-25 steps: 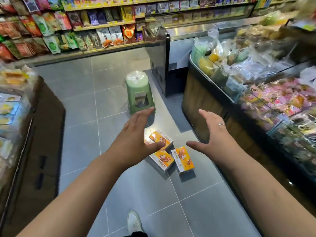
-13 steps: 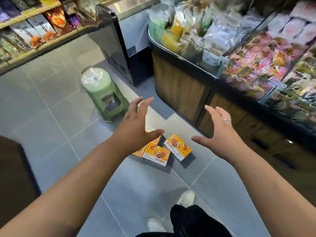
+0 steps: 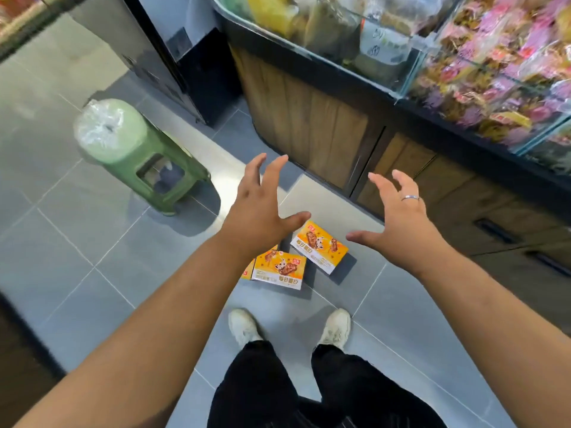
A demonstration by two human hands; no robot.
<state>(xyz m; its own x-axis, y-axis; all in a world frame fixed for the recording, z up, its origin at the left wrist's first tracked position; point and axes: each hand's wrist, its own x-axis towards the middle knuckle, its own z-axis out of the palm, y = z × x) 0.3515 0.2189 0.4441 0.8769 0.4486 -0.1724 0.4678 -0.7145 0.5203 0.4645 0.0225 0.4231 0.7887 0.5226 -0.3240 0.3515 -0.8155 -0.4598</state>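
The left hand (image 3: pixel 256 208) and the right hand (image 3: pixel 398 217) were stretched out above the grey floor (image 3: pixel 92 242). Their fingers were spread wide and held nothing. Below them lay a far orange box (image 3: pixel 319 247) and a near orange box (image 3: pixel 279 270), just beside each other. White shoes (image 3: pixel 244 327) stood near the boxes. A green stool (image 3: pixel 139 156) stood off to the left.

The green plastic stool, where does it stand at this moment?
In the head view, the green plastic stool stands on the grey tiled floor at the left, near the black cabinet, apart from the left hand.
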